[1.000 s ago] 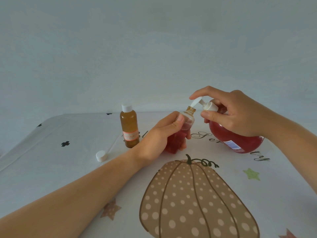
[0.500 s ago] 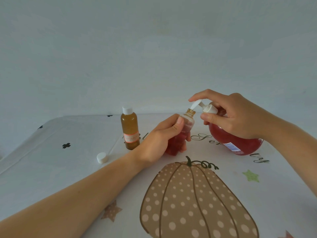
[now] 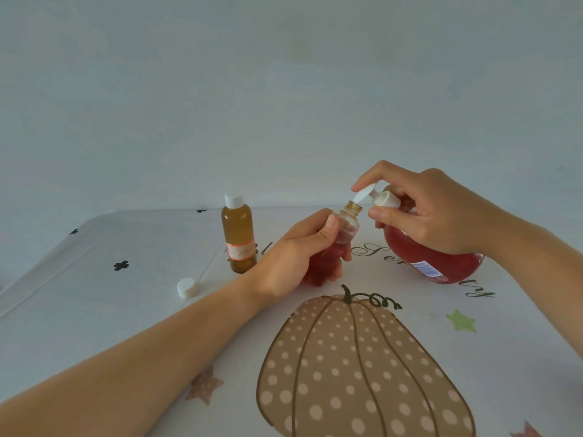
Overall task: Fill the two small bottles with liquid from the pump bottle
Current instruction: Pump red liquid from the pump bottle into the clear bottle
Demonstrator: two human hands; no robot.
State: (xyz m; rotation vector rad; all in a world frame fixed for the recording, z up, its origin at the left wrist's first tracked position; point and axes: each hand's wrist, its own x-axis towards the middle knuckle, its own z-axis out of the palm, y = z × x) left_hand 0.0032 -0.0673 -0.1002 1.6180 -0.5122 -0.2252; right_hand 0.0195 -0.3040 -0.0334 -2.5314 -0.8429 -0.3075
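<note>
**Keep the spout in the neck**

Left of centre, 1 capped bottle point(image 3: 238, 236) stands on the bench point(image 3: 126, 316). At centre, the left hand point(image 3: 293, 257) wraps its grip round the open small bottle point(image 3: 347, 227), partly filled. The right hand point(image 3: 419, 212) pinches the pump bottle point(image 3: 441, 263) at its head. Press slowly, with the spout point(image 3: 364, 195) over the opening.

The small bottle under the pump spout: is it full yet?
Not yet. Red liquid fills only the lower part of the small bottle; its shoulder and neck look clear.

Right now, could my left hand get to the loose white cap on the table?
Probably yes, once freed: the left hand grips the small bottle under the pump spout, but the white cap lies beside that forearm with nothing between.
</note>
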